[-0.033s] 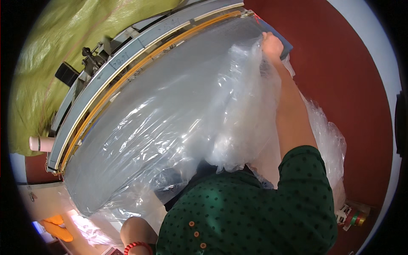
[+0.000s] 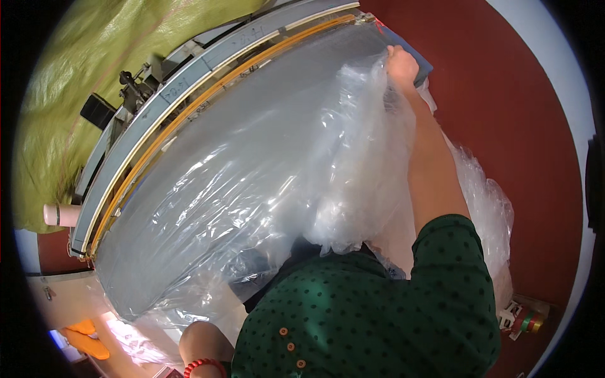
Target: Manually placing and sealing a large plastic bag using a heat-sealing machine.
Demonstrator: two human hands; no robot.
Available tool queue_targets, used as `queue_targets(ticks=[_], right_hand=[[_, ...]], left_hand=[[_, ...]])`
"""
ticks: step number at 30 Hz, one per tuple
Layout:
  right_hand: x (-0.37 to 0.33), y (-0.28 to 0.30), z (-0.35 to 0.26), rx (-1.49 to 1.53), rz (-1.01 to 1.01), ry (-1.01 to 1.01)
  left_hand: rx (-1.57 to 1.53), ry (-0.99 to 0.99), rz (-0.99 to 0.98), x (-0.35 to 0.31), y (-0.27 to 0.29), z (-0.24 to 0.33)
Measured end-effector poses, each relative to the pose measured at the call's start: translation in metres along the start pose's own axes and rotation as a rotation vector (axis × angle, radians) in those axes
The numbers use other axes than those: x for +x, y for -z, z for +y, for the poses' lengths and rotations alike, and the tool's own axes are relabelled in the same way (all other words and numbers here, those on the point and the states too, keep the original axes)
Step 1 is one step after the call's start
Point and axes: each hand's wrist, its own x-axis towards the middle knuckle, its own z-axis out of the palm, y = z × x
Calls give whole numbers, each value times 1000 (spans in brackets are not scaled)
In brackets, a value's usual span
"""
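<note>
With our right hand [image 2: 402, 66] we are gripping the clear plastic film [image 2: 353, 170], fingers curled into a closed fist. A bunched fold is hanging from that hand, its long axis running back toward our body, while the smoother film is stretching away to the hand's left and nearer us over a grey surface [image 2: 277, 113]. The orange strip [image 2: 318, 30] is lying beyond it, farther left. Our right hand is clearly sitting nearer the fold; we aren't seeing our left hand, only the left arm [image 2: 201, 340], so we cannot tell its state.
</note>
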Motion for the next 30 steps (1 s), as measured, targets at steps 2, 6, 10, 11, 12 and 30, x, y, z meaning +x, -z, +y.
queue_targets(ticks=[2, 6, 10, 11, 12, 30], right_hand=[[0, 1, -1, -12, -6, 2], [-1, 3, -2, 1, -26, -9], [0, 2, -1, 10, -24, -8], [0, 2, -1, 13, -28, -5], [0, 1, -1, 9, -26, -12], [-1, 3, -2, -7, -58, -25]], left_hand=[[-28, -43, -48, 8, -8, -2], [-60, -90, -98, 17, -20, -3], [-109, -129, -152, 21, -29, -3], [-123, -137, -163, 23, -32, -2], [-135, -141, -175, 25, -35, -1], [243, 1263, -139, -139, -2, -146]])
